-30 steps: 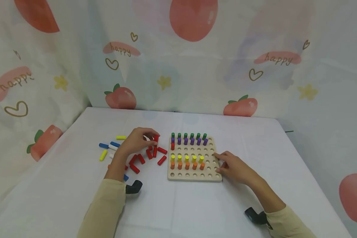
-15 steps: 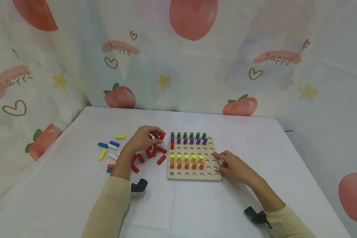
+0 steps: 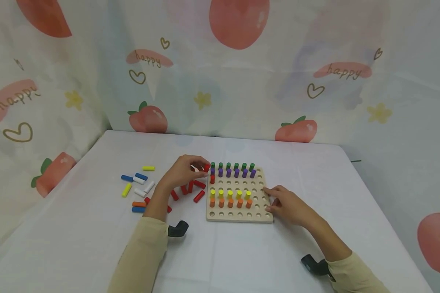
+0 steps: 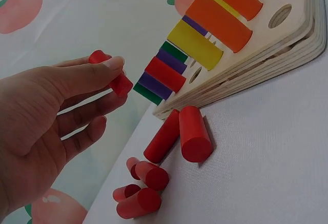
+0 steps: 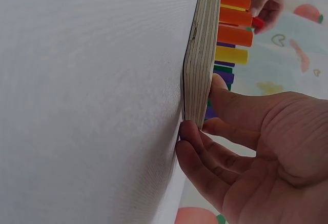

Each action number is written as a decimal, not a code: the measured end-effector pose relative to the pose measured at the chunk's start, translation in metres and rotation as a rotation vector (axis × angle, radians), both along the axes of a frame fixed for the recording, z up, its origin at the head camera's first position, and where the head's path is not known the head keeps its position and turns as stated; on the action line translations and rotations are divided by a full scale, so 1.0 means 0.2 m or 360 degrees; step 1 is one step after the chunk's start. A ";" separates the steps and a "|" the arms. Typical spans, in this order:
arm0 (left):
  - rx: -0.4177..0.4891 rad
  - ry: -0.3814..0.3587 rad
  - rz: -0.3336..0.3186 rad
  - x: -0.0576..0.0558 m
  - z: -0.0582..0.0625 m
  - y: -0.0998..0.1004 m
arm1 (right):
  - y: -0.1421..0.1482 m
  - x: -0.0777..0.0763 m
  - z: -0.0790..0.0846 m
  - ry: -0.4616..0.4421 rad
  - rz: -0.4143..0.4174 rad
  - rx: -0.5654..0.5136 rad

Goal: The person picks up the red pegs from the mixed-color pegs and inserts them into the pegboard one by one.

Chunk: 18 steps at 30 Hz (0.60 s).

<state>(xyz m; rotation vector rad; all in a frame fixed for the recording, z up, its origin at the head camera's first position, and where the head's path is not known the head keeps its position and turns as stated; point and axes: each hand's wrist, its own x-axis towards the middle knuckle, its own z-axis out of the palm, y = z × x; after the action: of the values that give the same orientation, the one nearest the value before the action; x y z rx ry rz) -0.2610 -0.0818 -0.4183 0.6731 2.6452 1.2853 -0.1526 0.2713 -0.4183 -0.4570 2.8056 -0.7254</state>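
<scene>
My left hand (image 3: 181,171) pinches a red peg (image 4: 122,84) between thumb and fingertips, just off the back left corner of the wooden pegboard (image 3: 238,218). Beside that corner stand rows of green pegs (image 3: 228,166) and purple pegs (image 3: 229,173). A single red peg (image 3: 212,179) is upright in the left hole of the row in front of them. Closer to me are rows of yellow pegs (image 3: 230,194) and orange pegs (image 3: 230,203). My right hand (image 3: 287,205) grips the board's right edge, thumb on top and fingers against the side in the right wrist view.
Loose red pegs (image 4: 196,134) lie left of the board, partly hidden by my left arm in the head view. Farther left are scattered blue pegs (image 3: 126,178), white pegs (image 3: 149,186), yellow pegs (image 3: 126,190) and an orange peg (image 3: 139,204). A patterned curtain (image 3: 220,81) hangs behind the table.
My left hand has carried the red peg rightward from above the loose red pegs to the board's back left corner. My right hand has stayed on the board's edge.
</scene>
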 end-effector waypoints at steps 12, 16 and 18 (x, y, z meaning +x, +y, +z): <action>0.0034 0.0024 -0.0014 0.00 0.01 0.04 | 0.00 -0.01 0.00 0.0031 0.0042 -0.0001; 0.0067 0.0019 -0.0037 0.00 0.01 0.07 | 0.00 -0.01 -0.01 0.0027 0.0033 -0.0005; 0.0082 0.0016 -0.0048 0.00 0.01 0.08 | 0.00 -0.01 -0.01 0.0024 0.0025 -0.0006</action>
<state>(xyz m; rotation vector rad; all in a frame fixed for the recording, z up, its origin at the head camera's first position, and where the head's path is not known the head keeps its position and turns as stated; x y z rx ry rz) -0.2617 -0.0648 -0.4160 0.7258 2.6074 1.3497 -0.1543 0.2717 -0.4199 -0.4869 2.8118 -0.7275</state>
